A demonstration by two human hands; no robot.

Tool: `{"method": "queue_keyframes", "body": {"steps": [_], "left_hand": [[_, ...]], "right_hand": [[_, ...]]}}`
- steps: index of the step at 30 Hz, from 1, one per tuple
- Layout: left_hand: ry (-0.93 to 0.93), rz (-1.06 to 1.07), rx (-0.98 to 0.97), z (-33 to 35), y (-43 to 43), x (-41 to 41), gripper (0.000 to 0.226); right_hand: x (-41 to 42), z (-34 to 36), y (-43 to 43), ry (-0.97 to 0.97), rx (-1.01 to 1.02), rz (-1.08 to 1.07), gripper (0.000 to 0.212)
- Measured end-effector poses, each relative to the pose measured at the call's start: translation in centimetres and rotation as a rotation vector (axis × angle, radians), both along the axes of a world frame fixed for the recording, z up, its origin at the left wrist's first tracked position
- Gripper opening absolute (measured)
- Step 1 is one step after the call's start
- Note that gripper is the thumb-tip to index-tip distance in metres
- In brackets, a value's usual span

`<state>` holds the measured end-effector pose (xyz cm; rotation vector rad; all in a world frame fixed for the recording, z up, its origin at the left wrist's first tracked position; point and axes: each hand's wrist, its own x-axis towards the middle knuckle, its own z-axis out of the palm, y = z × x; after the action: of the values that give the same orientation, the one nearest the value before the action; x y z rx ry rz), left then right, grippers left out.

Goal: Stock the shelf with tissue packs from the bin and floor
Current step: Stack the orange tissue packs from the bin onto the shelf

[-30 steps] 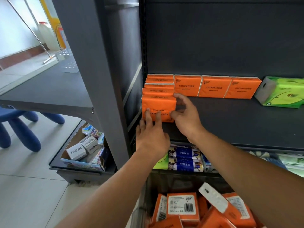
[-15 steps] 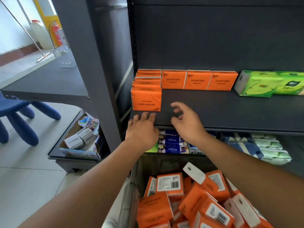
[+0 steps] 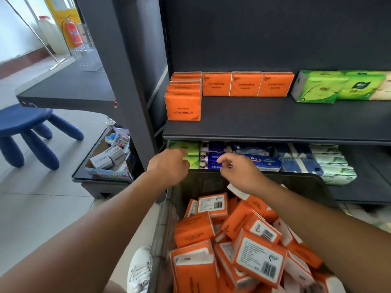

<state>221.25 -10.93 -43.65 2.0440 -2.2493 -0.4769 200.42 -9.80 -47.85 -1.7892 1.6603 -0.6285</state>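
- Hands are off the shelf (image 3: pixel 275 123) now: left hand (image 3: pixel 169 163) and right hand (image 3: pixel 239 172), loose and empty, have dropped toward the bin (image 3: pixel 296 176).
- Placed pack (image 3: pixel 183 107) stands at the shelf's left front edge (label upside down).
- More packs (image 3: pixel 194 231) wait in the bin.

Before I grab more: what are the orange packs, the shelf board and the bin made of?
Orange packs: soft plastic film wrap, slightly glossy, creased at the ends. Shelf board: likely painted metal, matte dark grey, thin front lip. Bin: probably moulded plastic, dark and matte, rounded rim.
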Motion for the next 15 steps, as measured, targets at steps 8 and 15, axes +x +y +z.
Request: {"method": "queue_keyframes", "body": {"steps": [8,15], "left_hand": [[0.102,-0.013,0.030,-2.3,3.9,-1.9,0.022],[0.141,-0.071,0.179,-6.7,5.7,-3.0,0.032]], "right_hand": [[2.9,-3.3,2.8,0.087,0.317,-0.008,0.022],[5.0,-6.7,4.1,0.141,0.656,-0.139,0.037]]}}
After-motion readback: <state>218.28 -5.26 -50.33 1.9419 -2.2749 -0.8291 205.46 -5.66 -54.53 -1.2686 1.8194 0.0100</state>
